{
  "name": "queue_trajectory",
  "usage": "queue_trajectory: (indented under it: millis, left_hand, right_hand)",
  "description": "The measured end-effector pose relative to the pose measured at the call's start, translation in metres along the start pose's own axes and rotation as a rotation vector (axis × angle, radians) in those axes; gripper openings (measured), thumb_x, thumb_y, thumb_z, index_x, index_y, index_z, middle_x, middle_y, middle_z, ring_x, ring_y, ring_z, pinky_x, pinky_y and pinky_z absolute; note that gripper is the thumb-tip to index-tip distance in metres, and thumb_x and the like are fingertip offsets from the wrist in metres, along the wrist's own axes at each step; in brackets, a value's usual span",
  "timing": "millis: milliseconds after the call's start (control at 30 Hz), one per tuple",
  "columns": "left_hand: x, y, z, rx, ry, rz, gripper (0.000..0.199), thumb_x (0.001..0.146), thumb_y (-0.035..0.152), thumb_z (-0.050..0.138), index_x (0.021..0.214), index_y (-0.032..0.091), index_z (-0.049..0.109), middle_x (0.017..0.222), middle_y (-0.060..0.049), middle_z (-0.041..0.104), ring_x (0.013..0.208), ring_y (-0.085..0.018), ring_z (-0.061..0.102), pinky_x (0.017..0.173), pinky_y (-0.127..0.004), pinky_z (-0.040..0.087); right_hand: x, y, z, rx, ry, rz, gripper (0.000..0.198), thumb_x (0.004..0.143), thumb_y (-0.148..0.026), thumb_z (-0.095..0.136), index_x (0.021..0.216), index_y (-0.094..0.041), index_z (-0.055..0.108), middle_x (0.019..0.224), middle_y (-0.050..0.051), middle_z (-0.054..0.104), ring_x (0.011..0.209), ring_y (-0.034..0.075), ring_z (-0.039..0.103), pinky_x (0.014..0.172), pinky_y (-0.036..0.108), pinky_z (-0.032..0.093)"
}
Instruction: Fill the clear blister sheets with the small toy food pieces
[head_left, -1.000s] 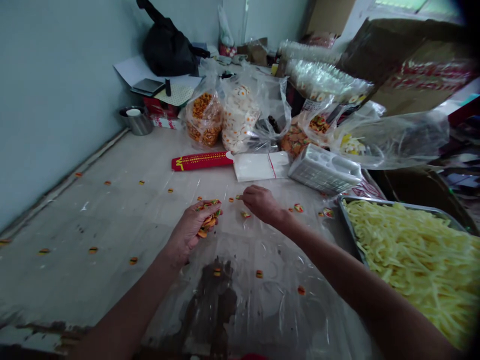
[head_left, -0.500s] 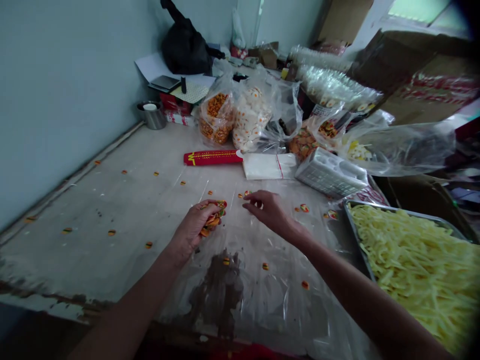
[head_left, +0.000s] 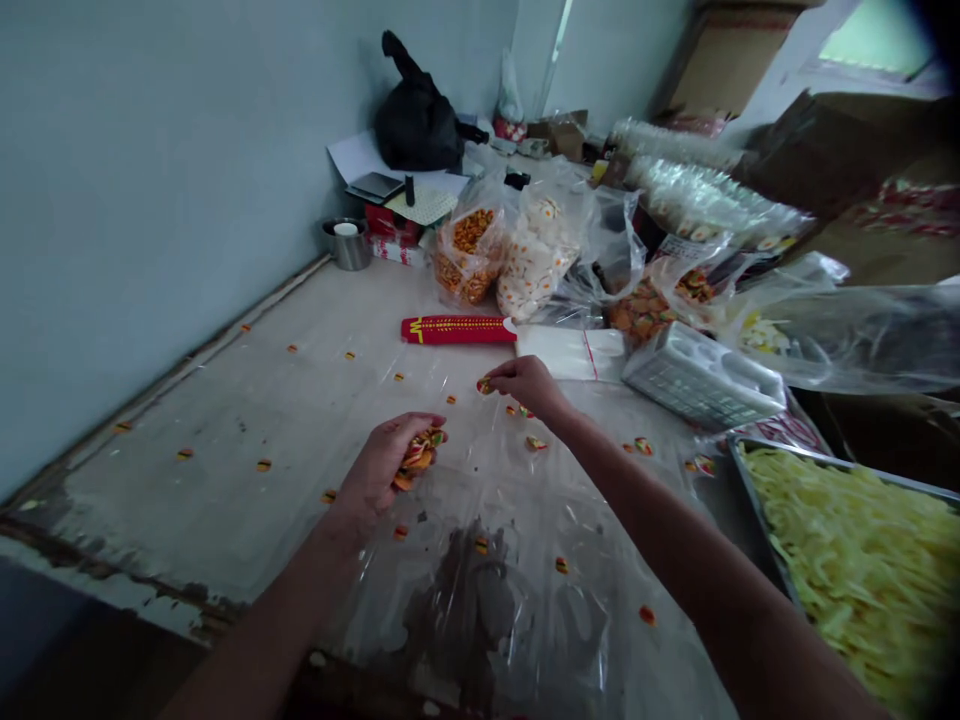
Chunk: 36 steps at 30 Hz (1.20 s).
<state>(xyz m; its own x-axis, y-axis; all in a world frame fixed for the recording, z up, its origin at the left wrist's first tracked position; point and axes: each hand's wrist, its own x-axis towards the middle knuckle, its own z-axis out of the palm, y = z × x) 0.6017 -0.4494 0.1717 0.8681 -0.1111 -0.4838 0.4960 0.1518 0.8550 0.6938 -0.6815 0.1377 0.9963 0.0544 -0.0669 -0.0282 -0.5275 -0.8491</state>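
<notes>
My left hand (head_left: 394, 455) is closed around a bunch of small pizza-like pieces (head_left: 418, 455) with red, green and yellow tops and orange undersides. My right hand (head_left: 525, 380) pinches a single pizza-like piece (head_left: 485, 385) between thumb and fingertips, just above the plastic-covered table. Below that hand lies another loose pizza-like piece (head_left: 535, 443). Tiny burger-shaped pieces (head_left: 451, 399) are spread in spaced rows over clear plastic. Towards the right, pizza-like pieces (head_left: 643, 445) lie beside some of the burgers.
A metal tray (head_left: 765, 510) of pale yellow strips (head_left: 847, 540) stands at the right. Behind are a red packet (head_left: 457, 330), white bags (head_left: 570, 353), a plastic-wrapped block (head_left: 705, 375) and clear bags of small pieces (head_left: 465, 265). A steel cup (head_left: 351, 250) sits by the wall.
My right hand has moved left and away from me, and a pizza-like piece now shows in its pinch. A loose piece is visible near where its fingers were. The view has shifted.
</notes>
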Motion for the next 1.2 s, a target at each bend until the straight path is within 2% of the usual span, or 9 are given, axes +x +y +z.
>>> queue_trajectory:
  millis: [200, 400, 467, 567, 667, 767, 967, 1100, 1200]
  left_hand:
    - [0.008, 0.006, -0.025, -0.091, 0.011, 0.000, 0.031, 0.069, 0.025, 0.075, 0.098, 0.014, 0.074, 0.089, -0.009, 0.074, 0.060, -0.010, 0.062, 0.053, -0.018, 0.046]
    - [0.014, 0.005, -0.034, -0.143, -0.059, 0.059, 0.039, 0.070, 0.022, 0.071, 0.109, 0.016, 0.072, 0.092, -0.009, 0.073, 0.069, -0.013, 0.066, 0.055, -0.019, 0.049]
    - [0.012, 0.006, -0.035, -0.152, -0.065, 0.069, 0.042, 0.070, 0.020, 0.070, 0.112, 0.016, 0.071, 0.093, -0.009, 0.073, 0.074, -0.014, 0.068, 0.056, -0.019, 0.050]
    - [0.005, 0.009, -0.035, -0.124, -0.088, 0.089, 0.057, 0.073, 0.021, 0.072, 0.129, 0.021, 0.063, 0.089, -0.007, 0.073, 0.066, -0.013, 0.065, 0.053, -0.019, 0.047]
    - [-0.003, 0.008, -0.036, -0.087, -0.080, 0.087, 0.071, 0.076, 0.025, 0.075, 0.143, 0.028, 0.051, 0.085, -0.003, 0.073, 0.060, -0.012, 0.064, 0.054, -0.020, 0.047]
    - [-0.003, 0.002, -0.039, -0.125, 0.023, 0.007, 0.052, 0.073, 0.024, 0.078, 0.123, 0.022, 0.061, 0.079, -0.002, 0.072, 0.061, -0.013, 0.065, 0.054, -0.021, 0.048]
    - [0.007, 0.006, -0.060, -0.343, 0.113, 0.019, 0.017, 0.072, 0.024, 0.075, 0.075, 0.014, 0.062, 0.079, -0.007, 0.072, 0.048, -0.007, 0.053, 0.040, -0.017, 0.034]
    - [0.011, 0.014, -0.080, -0.417, 0.120, 0.059, 0.019, 0.072, 0.025, 0.080, 0.079, 0.013, 0.066, 0.080, -0.006, 0.070, 0.054, -0.007, 0.056, 0.041, -0.015, 0.036]
    - [0.013, 0.014, -0.089, -0.433, 0.103, 0.051, 0.026, 0.074, 0.033, 0.083, 0.079, 0.013, 0.068, 0.076, -0.003, 0.067, 0.053, -0.006, 0.053, 0.040, -0.015, 0.037]
  right_hand:
    - [0.025, -0.012, 0.021, -0.015, -0.191, 0.040, 0.005, 0.069, -0.012, 0.078, 0.074, -0.014, 0.077, 0.058, 0.002, 0.068, 0.051, 0.013, 0.059, 0.051, 0.022, 0.041]
    - [0.012, -0.014, 0.025, -0.350, -0.028, -0.101, 0.012, 0.064, -0.022, 0.087, 0.069, -0.019, 0.076, 0.066, 0.001, 0.071, 0.061, 0.014, 0.061, 0.054, 0.024, 0.036]
    - [0.004, -0.024, 0.031, -0.265, 0.011, -0.141, 0.017, 0.072, -0.033, 0.084, 0.071, -0.018, 0.075, 0.066, 0.001, 0.070, 0.060, 0.014, 0.059, 0.055, 0.024, 0.035]
    - [-0.015, -0.044, 0.050, 0.060, -0.196, -0.078, 0.039, 0.085, -0.053, 0.068, 0.077, -0.016, 0.077, 0.066, 0.003, 0.069, 0.057, 0.012, 0.055, 0.052, 0.024, 0.037]
    - [-0.034, -0.059, 0.072, 0.341, -0.394, 0.015, 0.035, 0.076, -0.050, 0.073, 0.084, -0.016, 0.078, 0.069, 0.002, 0.070, 0.058, 0.011, 0.054, 0.052, 0.023, 0.038]
    - [-0.036, -0.061, 0.083, 0.436, -0.306, 0.035, 0.032, 0.065, -0.041, 0.083, 0.082, -0.016, 0.077, 0.068, 0.002, 0.070, 0.058, 0.011, 0.056, 0.052, 0.022, 0.037]
    - [0.015, -0.065, 0.085, -0.202, 0.079, -0.313, 0.013, 0.084, -0.029, 0.074, 0.083, -0.017, 0.077, 0.081, 0.006, 0.074, 0.071, 0.017, 0.063, 0.062, 0.028, 0.042]
    - [0.031, -0.067, 0.098, -0.838, -0.076, -0.607, 0.017, 0.089, -0.009, 0.060, 0.087, -0.014, 0.076, 0.095, 0.014, 0.073, 0.091, 0.025, 0.064, 0.072, 0.033, 0.042]
    - [0.023, -0.069, 0.101, -0.962, -0.166, -0.636, 0.025, 0.086, -0.001, 0.054, 0.090, -0.013, 0.075, 0.098, 0.015, 0.072, 0.097, 0.026, 0.063, 0.077, 0.034, 0.042]
